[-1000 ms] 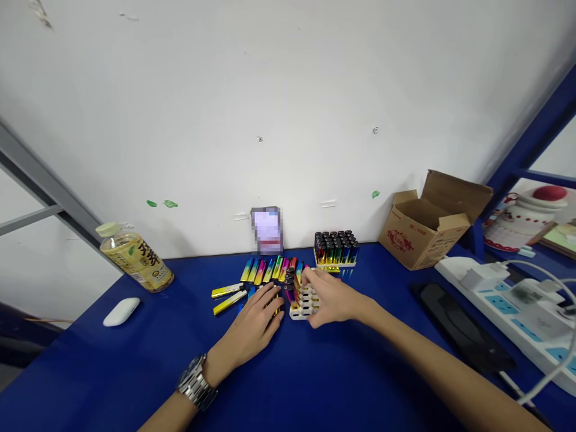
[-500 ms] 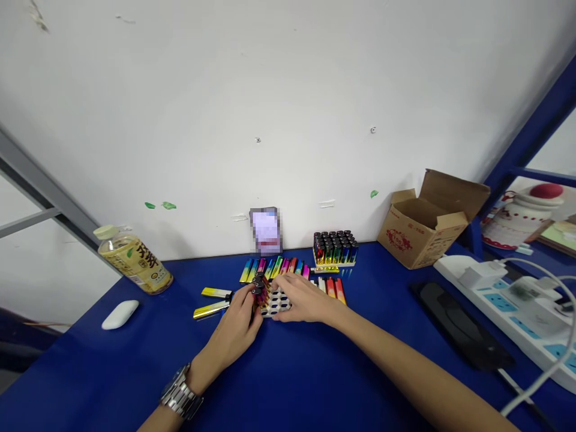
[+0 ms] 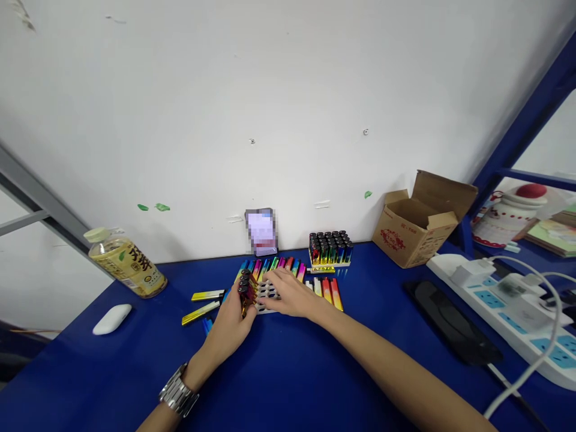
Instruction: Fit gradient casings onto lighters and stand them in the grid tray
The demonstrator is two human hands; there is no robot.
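Note:
Between my hands lies a white holder tray (image 3: 266,290) with rows of holes. A row of dark-topped lighters (image 3: 243,285) stands upright along its left end. My left hand (image 3: 231,321) is closed around that end, its thumb by the front edge and its fingers behind the lighters, partly hidden. My right hand (image 3: 288,294) spans the tray's right side, fingers over the far part and thumb at the near edge. Behind the tray lie several loose multicoloured lighters (image 3: 288,266). Yellow lighters (image 3: 200,312) lie left of my left hand, red-yellow ones (image 3: 332,293) beyond my right.
A second tray full of upright lighters (image 3: 330,249) stands by the wall. A phone (image 3: 261,231) leans there. An open cardboard box (image 3: 411,231), a black phone (image 3: 450,321) and a power strip (image 3: 508,318) are right; a drink bottle (image 3: 126,264) and white case (image 3: 112,318), left.
Both hands have shifted a little left together with the tray. The whole view has also slid slightly. More of a blue lighter shows beside my left wrist.

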